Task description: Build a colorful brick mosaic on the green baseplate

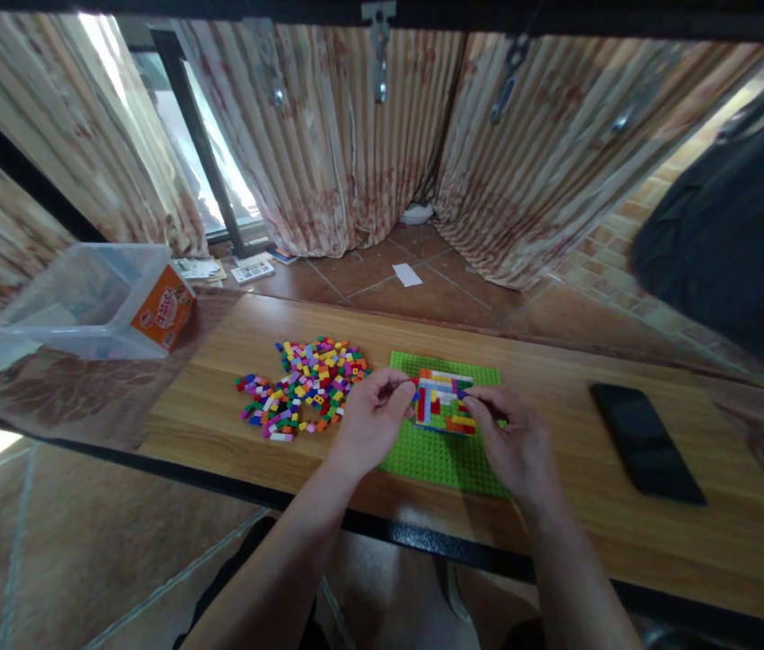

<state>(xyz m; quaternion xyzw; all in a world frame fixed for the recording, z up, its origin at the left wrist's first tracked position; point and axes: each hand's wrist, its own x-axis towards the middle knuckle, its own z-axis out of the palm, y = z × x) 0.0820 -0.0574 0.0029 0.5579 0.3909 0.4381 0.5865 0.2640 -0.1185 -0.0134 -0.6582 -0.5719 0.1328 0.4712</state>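
Observation:
A green baseplate [442, 456] lies on the wooden table [558, 379] in front of me. A patch of small coloured bricks [442, 397] is built on its far half. My left hand [374, 417] rests at the left edge of that patch, fingers curled, thumb and fingertips pinched at the bricks. My right hand [514, 442] sits at the patch's right edge, fingers bent and pressing on the bricks there. Whether either hand holds a loose brick is hidden. A heap of loose coloured bricks [301, 386] lies just left of my left hand.
A black phone [646, 441] lies flat on the table to the right. A clear plastic box [94, 302] with an orange label stands at the far left. Striped curtains [328, 117] hang behind the table. A dark object [740, 235] fills the right side.

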